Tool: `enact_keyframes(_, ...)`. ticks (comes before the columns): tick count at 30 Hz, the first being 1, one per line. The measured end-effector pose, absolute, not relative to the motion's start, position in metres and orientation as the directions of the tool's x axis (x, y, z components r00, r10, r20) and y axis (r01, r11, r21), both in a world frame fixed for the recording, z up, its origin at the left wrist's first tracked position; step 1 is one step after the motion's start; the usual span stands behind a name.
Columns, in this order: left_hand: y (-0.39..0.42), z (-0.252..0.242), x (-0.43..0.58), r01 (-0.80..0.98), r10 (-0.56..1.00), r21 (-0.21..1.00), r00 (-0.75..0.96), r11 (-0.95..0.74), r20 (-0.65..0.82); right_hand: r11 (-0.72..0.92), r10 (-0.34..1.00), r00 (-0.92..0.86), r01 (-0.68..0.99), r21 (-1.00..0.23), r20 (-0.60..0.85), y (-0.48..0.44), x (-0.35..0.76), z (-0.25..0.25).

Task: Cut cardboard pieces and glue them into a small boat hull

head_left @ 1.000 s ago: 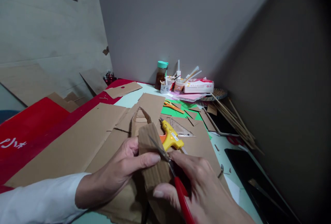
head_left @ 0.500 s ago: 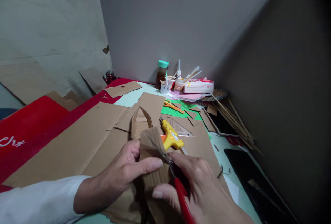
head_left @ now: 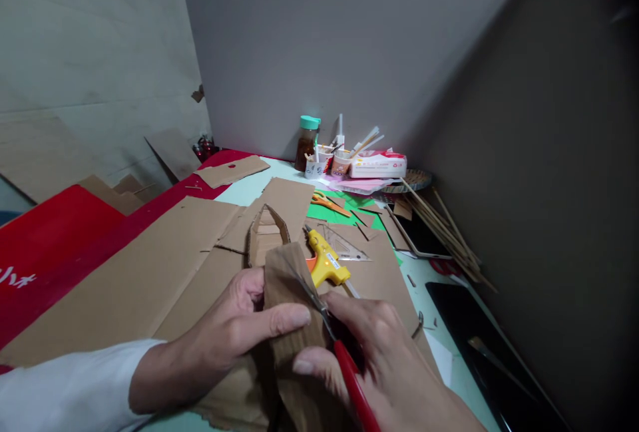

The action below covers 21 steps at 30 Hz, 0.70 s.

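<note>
A strip of brown cardboard (head_left: 287, 272) is pinched in my left hand (head_left: 234, 332), with the thumb across its face. My right hand (head_left: 384, 359) grips red-handled scissors (head_left: 357, 385), and their blades lie over the upper right part of the strip. The right thumb also rests against the cardboard, lower down. Just beyond the strip stands a small boat-shaped cardboard piece (head_left: 267, 235). A yellow glue gun (head_left: 327, 259) lies to the right of it, partly behind the strip. The lower scissor handle is hidden by my right hand.
Large cardboard sheets (head_left: 134, 265) cover the left and middle. Orange scissors (head_left: 332, 204), a clear set square (head_left: 344, 245) and cardboard scraps lie farther back. Cups (head_left: 341, 164), a lidded bottle (head_left: 306, 146) and a tissue pack (head_left: 379, 166) stand by the wall. Wooden sticks (head_left: 449, 239) and a black tablet-like slab (head_left: 479, 345) are on the right.
The whole view has shifted slightly, so things sit a little farther left. Both hands keep their hold, and the scissors look nearly the same against the cardboard.
</note>
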<state>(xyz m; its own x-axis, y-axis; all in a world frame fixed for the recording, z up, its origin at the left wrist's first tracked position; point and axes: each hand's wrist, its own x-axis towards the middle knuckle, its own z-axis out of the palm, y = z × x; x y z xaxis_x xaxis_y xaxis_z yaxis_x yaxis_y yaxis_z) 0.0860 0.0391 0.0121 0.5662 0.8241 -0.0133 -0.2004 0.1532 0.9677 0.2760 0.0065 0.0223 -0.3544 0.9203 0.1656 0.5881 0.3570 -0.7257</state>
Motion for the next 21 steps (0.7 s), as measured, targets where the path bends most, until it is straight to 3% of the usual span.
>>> enact_keyframes(9,0.034,0.013,0.088,-0.172,0.796,0.961,0.601,0.217,-0.073,0.293,0.928,-0.364,0.575,-0.764,0.082,0.002,0.275,0.021)
enact_keyframes(21,0.036,0.005,0.090,-0.086,0.737,0.958,0.658,0.274,-0.152,0.198,0.945,-0.322,0.685,-0.701,-0.048,0.001,0.274,0.028)
